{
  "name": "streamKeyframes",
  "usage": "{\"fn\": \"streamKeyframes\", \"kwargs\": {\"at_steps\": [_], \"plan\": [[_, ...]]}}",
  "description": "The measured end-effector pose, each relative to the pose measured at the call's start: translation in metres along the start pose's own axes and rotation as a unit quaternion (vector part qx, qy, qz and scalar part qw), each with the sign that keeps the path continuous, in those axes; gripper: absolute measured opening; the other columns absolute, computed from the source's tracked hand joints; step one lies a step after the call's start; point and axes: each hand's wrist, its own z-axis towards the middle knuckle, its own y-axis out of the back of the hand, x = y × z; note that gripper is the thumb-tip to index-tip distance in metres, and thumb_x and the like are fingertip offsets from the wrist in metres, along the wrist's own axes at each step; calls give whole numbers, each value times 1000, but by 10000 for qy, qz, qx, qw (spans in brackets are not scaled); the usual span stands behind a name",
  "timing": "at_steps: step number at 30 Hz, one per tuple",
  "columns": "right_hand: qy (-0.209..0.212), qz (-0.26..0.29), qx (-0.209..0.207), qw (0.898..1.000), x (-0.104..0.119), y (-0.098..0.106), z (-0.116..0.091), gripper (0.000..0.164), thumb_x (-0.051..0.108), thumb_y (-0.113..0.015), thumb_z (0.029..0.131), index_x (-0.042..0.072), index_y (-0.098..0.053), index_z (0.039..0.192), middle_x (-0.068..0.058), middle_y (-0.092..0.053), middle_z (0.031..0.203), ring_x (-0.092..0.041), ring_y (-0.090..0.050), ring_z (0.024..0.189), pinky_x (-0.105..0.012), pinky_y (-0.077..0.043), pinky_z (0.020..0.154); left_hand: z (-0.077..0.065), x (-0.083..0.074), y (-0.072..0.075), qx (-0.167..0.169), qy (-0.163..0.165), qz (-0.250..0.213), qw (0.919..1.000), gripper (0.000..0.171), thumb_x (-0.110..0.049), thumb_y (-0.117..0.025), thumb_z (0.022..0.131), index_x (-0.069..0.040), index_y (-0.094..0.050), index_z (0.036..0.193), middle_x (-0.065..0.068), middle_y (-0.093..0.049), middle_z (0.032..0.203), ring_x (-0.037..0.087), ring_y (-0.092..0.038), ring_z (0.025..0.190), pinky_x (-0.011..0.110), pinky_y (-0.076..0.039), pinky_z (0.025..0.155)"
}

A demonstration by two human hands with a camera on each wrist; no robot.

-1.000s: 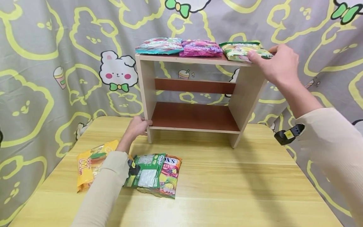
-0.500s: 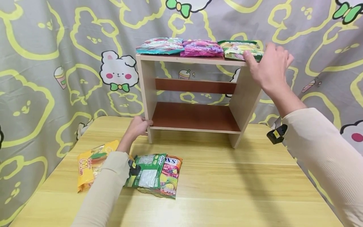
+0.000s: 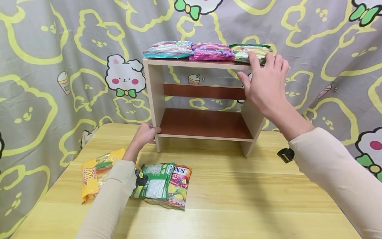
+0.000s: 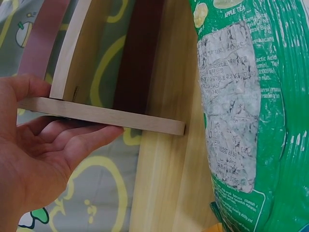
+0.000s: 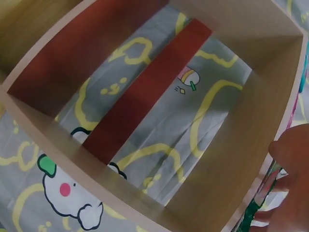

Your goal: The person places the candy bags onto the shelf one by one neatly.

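On top of the shelf (image 3: 206, 124), right end, the head view's got a green-and-yellow bag (image 3: 242, 51), right hand (image 3: 267, 84) touching it with loose fingers. Left wrist view: left hand (image 4: 46, 152) pinches the shelf's left side. Right wrist view: fingers mostly cover that bag.

Camera positions: three views

Head view looks forward and down over the table (image 3: 223, 199) from farthest back. Left wrist view sits close, rolled sideways, facing the shelf (image 4: 113, 116) and green bag (image 4: 231, 116); head view shares both. Right wrist view, near and tilted, faces into the same shelf.
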Motion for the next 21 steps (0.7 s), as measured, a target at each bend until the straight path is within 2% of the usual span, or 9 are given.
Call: {"fn": "streamKeyframes", "kwargs": {"at_steps": [2, 7, 12, 16, 21], "plan": [[131, -138, -90, 9998, 0, -3, -3, 58, 43, -44, 97, 13, -32, 145, -31, -35, 126, -46, -26, 114, -56, -15, 102, -1, 0, 0, -14, 11, 5, 10000, 33, -26, -54, 89, 5, -63, 88, 19, -60, 107, 29, -59, 87, 42, -58, 71], [410, -105, -306, 9986, -4, -7, -9, 52, 30, -50, 96, 13, -35, 142, -31, -35, 124, -46, -26, 119, -54, -15, 105, 0, 1, 0, -28, 6, 64, 10000, 34, -26, -54, 89, 6, -64, 91, 18, -59, 107, 28, -58, 87, 41, -59, 71], [512, -121, -389, 9979, -4, -9, -14, 56, 23, -54, 93, 11, -34, 145, -34, -36, 122, -48, -26, 118, -53, -14, 107, 2, 3, -2, -36, -11, 0, 10000, 33, -25, -54, 89, 5, -65, 99, 20, -60, 107, 28, -59, 89, 40, -59, 69], [381, -279, -143, 9988, -1, -9, -16, 63, 22, -53, 93, 11, -26, 149, -36, -30, 130, -50, -21, 124, -54, -9, 110, 3, 3, -2, -25, -19, 33, 10000, 35, -26, -54, 89, 5, -65, 103, 20, -59, 110, 30, -59, 92, 40, -59, 70], [4, -505, 515, 9974, 3, -8, -12, 71, 24, -49, 94, 10, -11, 152, -38, -18, 141, -52, -13, 131, -57, -4, 111, 2, 3, -1, -54, -38, 81, 9999, 35, -26, -54, 90, 4, -65, 103, 20, -60, 110, 30, -59, 92, 40, -59, 69]]}}
